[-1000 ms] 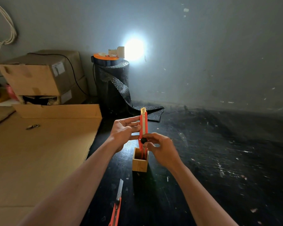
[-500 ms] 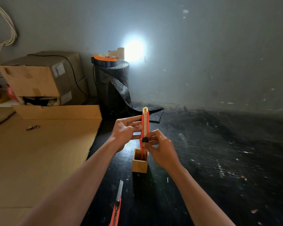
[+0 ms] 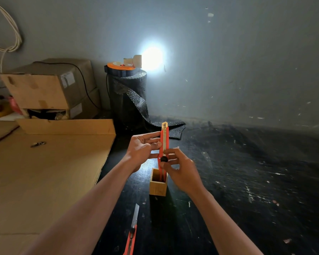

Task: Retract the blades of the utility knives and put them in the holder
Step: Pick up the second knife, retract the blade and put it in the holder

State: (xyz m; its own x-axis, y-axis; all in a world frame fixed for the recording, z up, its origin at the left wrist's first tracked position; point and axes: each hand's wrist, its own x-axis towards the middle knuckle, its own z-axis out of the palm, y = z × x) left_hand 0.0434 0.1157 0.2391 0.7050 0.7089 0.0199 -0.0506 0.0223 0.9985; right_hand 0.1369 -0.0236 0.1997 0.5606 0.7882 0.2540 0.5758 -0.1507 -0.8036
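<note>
Leftmost, a flat cardboard sheet [image 3: 44, 172] covered the bench, boxes stacked behind it. Next, the left hand [image 3: 143, 149], fingers pinched on the upper body of an upright red knife [image 3: 164, 144]. Beneath it, a small wooden holder [image 3: 157, 186], the knife's lower end already inside its opening. Beside that, the right hand [image 3: 180, 172], fingers closed around the knife's black lock knob [image 3: 164, 159]. Step judged: seating the first knife; next move likely calls for letting go and leaving it standing. A second knife [image 3: 132, 232] lay near the bottom edge, blade out, untouched. Against the earlier frame, the right fingers had shifted slightly around the knob; the knife stood much as before.
</note>
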